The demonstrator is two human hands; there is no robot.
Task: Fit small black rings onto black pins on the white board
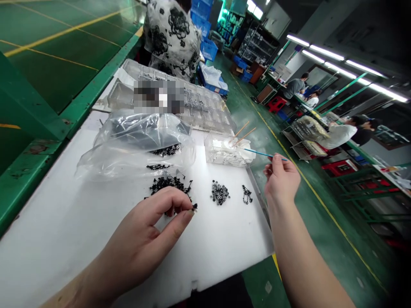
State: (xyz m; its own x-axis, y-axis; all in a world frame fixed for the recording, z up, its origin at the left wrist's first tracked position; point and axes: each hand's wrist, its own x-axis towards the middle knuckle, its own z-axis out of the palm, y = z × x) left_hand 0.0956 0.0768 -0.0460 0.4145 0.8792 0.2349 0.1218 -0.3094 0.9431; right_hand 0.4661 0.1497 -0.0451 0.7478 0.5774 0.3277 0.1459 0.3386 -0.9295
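Pinching a tiny black part (194,207) between thumb and forefinger, the left hand (138,239) keeps a tight grip, right over a scattered heap of black pieces (170,186) at lower centre! Over at right, the right hand (281,177) grasps a thin blue stick (263,153), beside a pile of small dark rings (220,192), with a clear plastic bag (135,145) upper left on the white worktop (80,226).

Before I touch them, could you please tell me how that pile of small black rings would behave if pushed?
The rings look round and small, so they would probably roll and scatter on the white board. Loosely heaped, they should slide apart easily. Each looks light, so a nudge may shift them.
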